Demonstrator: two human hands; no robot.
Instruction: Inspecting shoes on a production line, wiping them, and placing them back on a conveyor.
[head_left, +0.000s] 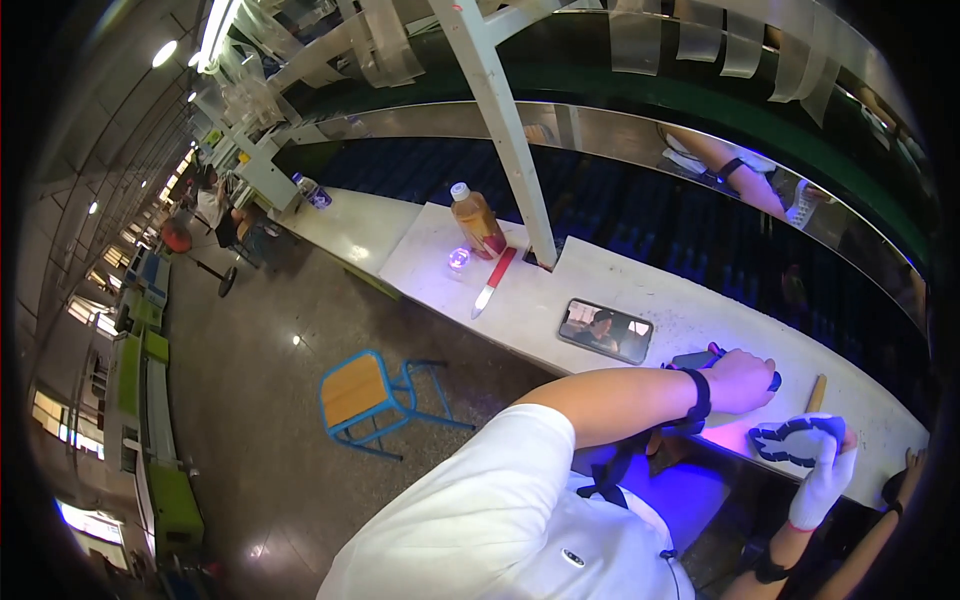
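Note:
My left hand (738, 381), bare with a black wristband, is closed over a dark object on the white bench. Only a dark end (775, 382) of it shows beyond the fingers, so its kind is hidden. A dark piece with a pinkish-red edge (697, 358) lies against that hand. My right hand (826, 478), in a white glove with bare fingertips, grips a curved dark-blue piece (800, 441) with a notched edge and pale middle. Just beyond it lies a wooden stick (817, 393).
A phone (605, 330), a red-handled knife (494, 283) and an amber drink bottle (478, 220) are on the bench (640, 275). A post (505, 130) rises beside a dark conveyor (400, 180). Another person's hand (908, 480) is at far right. A blue-framed stool (357, 391) stands left.

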